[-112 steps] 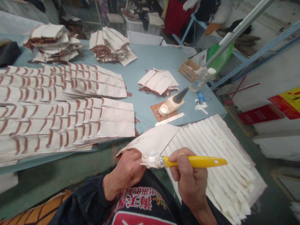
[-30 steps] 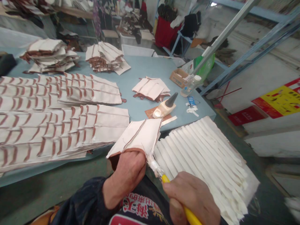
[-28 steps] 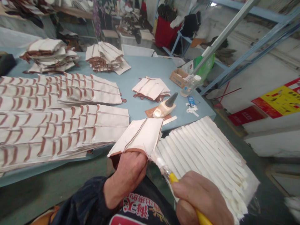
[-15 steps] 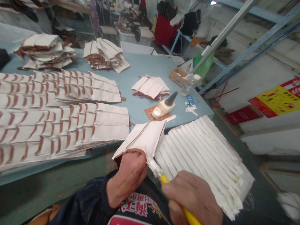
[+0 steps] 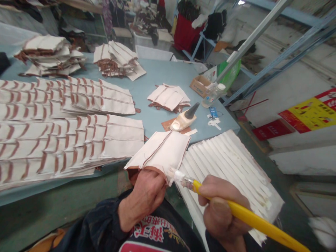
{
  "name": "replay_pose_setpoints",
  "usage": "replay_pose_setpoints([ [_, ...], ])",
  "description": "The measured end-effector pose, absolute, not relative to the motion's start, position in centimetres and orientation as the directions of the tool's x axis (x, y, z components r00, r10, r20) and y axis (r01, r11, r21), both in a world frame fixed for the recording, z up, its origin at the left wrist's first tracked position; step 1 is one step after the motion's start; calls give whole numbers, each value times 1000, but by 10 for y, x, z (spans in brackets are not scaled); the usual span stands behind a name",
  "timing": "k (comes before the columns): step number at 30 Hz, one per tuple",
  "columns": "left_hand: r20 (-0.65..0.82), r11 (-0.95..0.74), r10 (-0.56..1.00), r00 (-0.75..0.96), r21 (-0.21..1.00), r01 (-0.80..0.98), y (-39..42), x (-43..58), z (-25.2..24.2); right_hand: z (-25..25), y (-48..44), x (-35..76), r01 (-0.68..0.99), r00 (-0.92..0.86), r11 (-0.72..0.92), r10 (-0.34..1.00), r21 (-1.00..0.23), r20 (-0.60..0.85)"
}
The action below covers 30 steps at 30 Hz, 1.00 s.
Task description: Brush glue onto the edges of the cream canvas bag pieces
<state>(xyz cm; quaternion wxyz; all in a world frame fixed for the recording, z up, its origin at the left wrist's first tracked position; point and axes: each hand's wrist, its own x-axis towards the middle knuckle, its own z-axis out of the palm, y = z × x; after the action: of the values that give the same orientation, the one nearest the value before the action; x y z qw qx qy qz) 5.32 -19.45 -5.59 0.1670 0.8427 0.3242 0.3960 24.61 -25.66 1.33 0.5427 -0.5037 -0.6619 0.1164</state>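
Observation:
My left hand (image 5: 149, 187) is closed on the near edge of a white fabric piece with brown lining (image 5: 164, 148), its fingers partly hidden inside the open brown end. A seam runs along the middle of the piece. In my right hand (image 5: 223, 206) is a paintbrush (image 5: 252, 218) with a yellow handle, gripped near the ferrule. The whitened bristles touch the right near corner of the fabric piece. Just beyond lies a cream bottle with a dark cone nozzle (image 5: 185, 118), on a brown scrap. White strips (image 5: 225, 168) lie side by side to the right, partly behind my right hand.
Overlapping rows of white and brown pieces (image 5: 115, 140) cover the table's left side. Stacks (image 5: 54, 52) stand behind them, with a smaller pile (image 5: 168, 97) mid-table. A clear bottle (image 5: 214, 95) and a cardboard box (image 5: 201, 85) stand near the right edge. A metal post (image 5: 252, 42) slants above.
My right hand has turned and moved up and right, so the brush now lies flatter against the piece's corner. The fabric piece has shifted slightly; my left hand keeps its hold.

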Motion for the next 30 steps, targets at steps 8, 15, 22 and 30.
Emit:
replay_pose_setpoints([
  [8,479,-601,796,370,699,387,-206,58,-63,-16,-258,235,326,279,358,848,-875,451],
  [15,340,-483,860,382,783,391,-203,58,-71,-3,-258,230,343,307,283,867,-895,392],
  [22,49,-132,898,437,978,162,-176,56,-38,13,-242,237,203,381,239,874,-950,301],
  [30,-304,373,729,613,928,17,-147,39,-11,17,-214,254,149,329,297,884,-943,331],
])
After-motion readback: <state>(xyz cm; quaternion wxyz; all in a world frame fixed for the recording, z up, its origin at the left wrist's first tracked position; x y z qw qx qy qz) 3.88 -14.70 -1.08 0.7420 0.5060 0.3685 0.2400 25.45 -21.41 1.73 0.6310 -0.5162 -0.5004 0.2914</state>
